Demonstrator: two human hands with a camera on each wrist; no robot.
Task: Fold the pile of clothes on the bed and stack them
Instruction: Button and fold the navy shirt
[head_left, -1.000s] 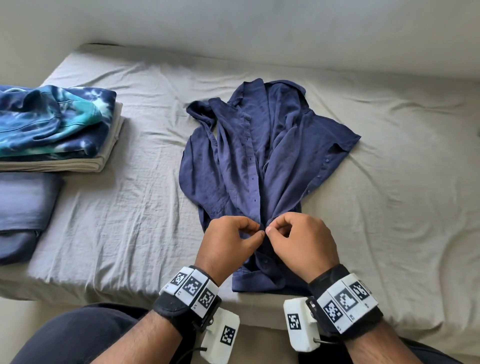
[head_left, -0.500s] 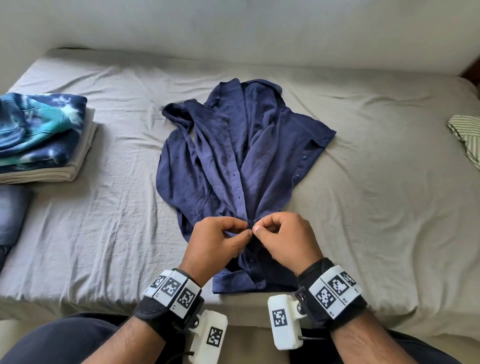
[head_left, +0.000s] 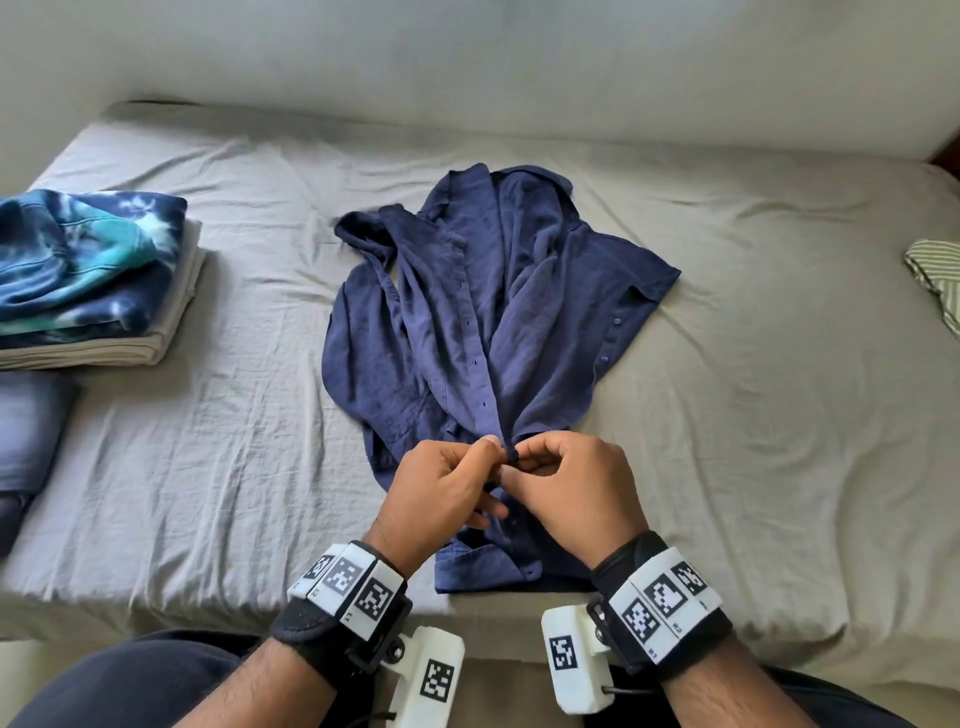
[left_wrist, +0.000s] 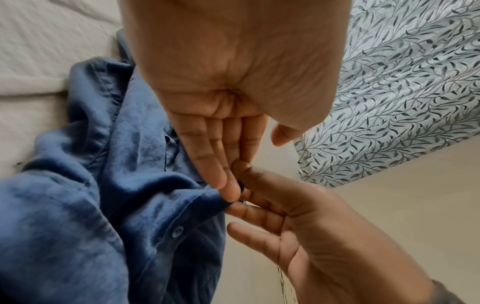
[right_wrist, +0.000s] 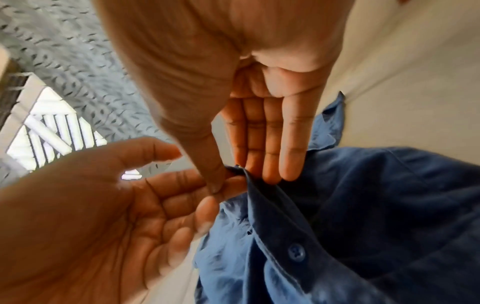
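Observation:
A navy button-up shirt (head_left: 483, 322) lies open and rumpled in the middle of the bed, collar away from me. My two hands meet at its lower front placket (head_left: 511, 456). My right hand (head_left: 519, 465) pinches a raised bit of the placket between thumb and fingers; in the right wrist view the right hand (right_wrist: 241, 174) has its thumb pressing the fabric edge. My left hand (head_left: 488, 449) touches the same edge with its fingertips (left_wrist: 230, 192), which lie fairly straight while its thumb (left_wrist: 284, 134) stands apart. The shirt's hem (head_left: 488, 571) reaches the bed's front edge.
A folded stack (head_left: 88, 270) with a tie-dye top over beige cloth sits at the left. Folded denim (head_left: 31, 421) lies in front of it. A striped garment (head_left: 935, 275) shows at the right edge. Grey sheet (head_left: 753, 415) surrounds the shirt, with a wall behind.
Both hands stay at the shirt's lower placket. My left thumb has come off the fabric. The head view has swung right, showing the striped garment.

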